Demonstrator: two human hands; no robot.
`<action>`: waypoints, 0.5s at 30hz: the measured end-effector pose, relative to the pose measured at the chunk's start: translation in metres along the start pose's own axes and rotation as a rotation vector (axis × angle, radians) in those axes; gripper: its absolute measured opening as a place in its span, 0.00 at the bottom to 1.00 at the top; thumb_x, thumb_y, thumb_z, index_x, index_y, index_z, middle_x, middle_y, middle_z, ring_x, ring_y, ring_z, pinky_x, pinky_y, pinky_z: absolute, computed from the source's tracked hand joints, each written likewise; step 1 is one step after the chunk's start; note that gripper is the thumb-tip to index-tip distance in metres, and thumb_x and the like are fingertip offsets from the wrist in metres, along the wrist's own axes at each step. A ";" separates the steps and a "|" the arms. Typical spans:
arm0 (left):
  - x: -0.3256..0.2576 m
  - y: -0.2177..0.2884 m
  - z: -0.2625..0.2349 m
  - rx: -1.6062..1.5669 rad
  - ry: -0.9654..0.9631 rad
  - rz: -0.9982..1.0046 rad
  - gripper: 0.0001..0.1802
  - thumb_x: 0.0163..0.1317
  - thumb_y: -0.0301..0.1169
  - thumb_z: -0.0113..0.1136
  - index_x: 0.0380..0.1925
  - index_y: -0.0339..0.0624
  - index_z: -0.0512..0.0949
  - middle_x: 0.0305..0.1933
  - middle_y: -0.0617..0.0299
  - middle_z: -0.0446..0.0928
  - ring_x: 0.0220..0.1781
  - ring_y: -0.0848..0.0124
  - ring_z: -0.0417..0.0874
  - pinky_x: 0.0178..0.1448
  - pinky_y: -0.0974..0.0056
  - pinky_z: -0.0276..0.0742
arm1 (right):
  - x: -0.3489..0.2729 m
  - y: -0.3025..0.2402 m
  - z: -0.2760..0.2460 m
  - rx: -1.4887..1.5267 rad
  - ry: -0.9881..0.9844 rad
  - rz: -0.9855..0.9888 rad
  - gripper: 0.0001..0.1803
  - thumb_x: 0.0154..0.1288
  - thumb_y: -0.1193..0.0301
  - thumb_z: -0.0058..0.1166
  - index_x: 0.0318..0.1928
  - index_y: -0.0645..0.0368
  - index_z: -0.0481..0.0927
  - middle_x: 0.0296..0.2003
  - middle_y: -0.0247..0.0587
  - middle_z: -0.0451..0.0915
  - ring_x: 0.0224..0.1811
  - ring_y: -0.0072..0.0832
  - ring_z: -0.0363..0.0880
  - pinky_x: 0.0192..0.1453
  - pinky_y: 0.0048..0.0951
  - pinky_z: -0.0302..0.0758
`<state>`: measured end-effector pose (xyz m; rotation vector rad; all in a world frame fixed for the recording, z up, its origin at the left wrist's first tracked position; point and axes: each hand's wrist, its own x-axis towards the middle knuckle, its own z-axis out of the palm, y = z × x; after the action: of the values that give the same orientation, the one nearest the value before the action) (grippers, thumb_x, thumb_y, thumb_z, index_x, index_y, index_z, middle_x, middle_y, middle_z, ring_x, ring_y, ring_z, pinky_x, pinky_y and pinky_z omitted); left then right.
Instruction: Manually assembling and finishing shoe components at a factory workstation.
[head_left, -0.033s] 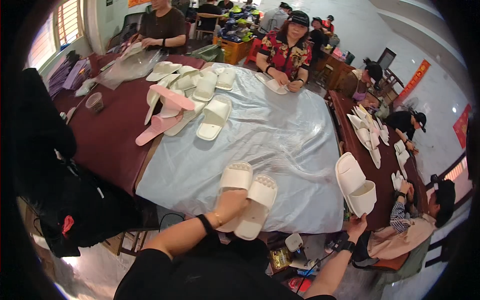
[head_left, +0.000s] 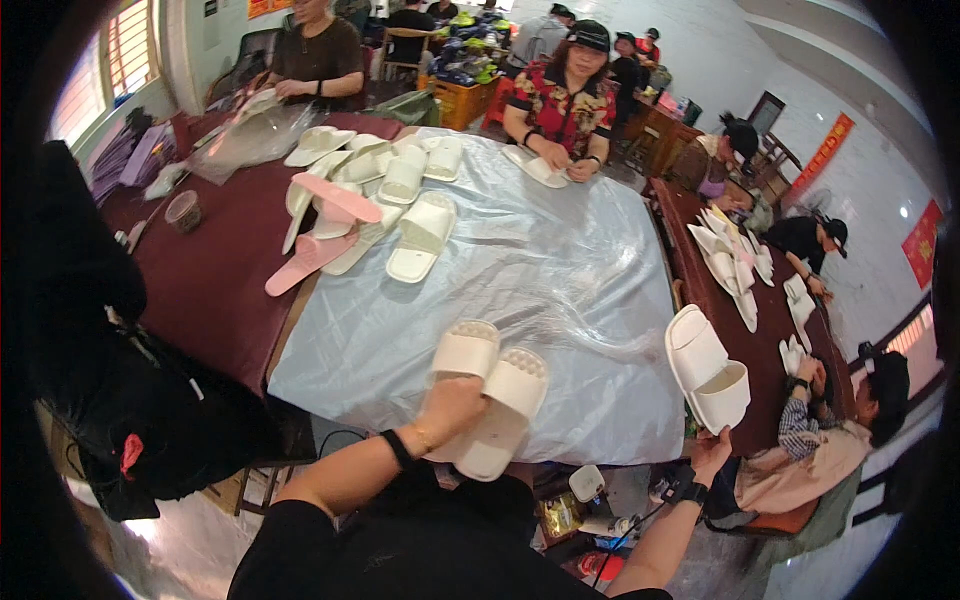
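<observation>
A pair of white slippers lies side by side at the near edge of the table, the left slipper (head_left: pixel 467 347) partly covered by my left hand (head_left: pixel 452 408). My left fingers are closed over its sole, against the inner edge of the right slipper (head_left: pixel 488 440). Out to the right, my right hand (head_left: pixel 712 452) grips the lower end of a white slipper (head_left: pixel 716 395) and holds it up beyond the table's right edge. A second sole edge shows behind that slipper; whether it is a separate slipper I cannot tell.
Light blue sheeting (head_left: pixel 560 300) covers the table. White and pink slippers (head_left: pixel 335 198) are heaped at the far left, near a plastic cup (head_left: pixel 184 211). A co-worker (head_left: pixel 565 105) handles a white slipper (head_left: pixel 535 167) across the table. More slippers (head_left: pixel 722 262) lie on the right-hand table.
The whole view has shifted slightly left. Both hands keep their hold on the slippers.
</observation>
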<state>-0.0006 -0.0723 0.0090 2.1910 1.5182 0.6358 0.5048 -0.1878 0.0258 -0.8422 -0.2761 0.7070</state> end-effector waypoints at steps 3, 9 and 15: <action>0.008 -0.020 -0.047 0.086 0.014 -0.120 0.11 0.51 0.34 0.54 0.25 0.39 0.80 0.28 0.45 0.79 0.32 0.50 0.82 0.37 0.51 0.78 | -0.012 -0.008 -0.016 0.062 0.024 0.058 0.11 0.66 0.65 0.51 0.41 0.60 0.75 0.30 0.36 0.79 0.25 0.29 0.74 0.27 0.26 0.70; 0.087 -0.050 -0.185 0.140 0.315 -0.183 0.17 0.50 0.38 0.60 0.30 0.33 0.78 0.34 0.41 0.79 0.38 0.47 0.81 0.41 0.49 0.75 | -0.031 0.000 -0.023 0.021 -0.049 0.068 0.11 0.67 0.67 0.49 0.45 0.60 0.75 0.37 0.34 0.81 0.30 0.26 0.78 0.33 0.24 0.74; 0.098 -0.096 -0.208 0.275 0.459 -0.161 0.24 0.52 0.44 0.63 0.37 0.31 0.77 0.36 0.42 0.79 0.39 0.50 0.81 0.42 0.53 0.76 | -0.062 0.037 0.029 -0.122 -0.110 0.184 0.10 0.62 0.68 0.55 0.43 0.56 0.77 0.34 0.30 0.81 0.28 0.20 0.77 0.26 0.20 0.71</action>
<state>-0.1623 0.0655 0.1391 2.1815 2.1001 0.9744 0.4280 -0.1954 0.0190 -0.9544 -0.3465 0.9173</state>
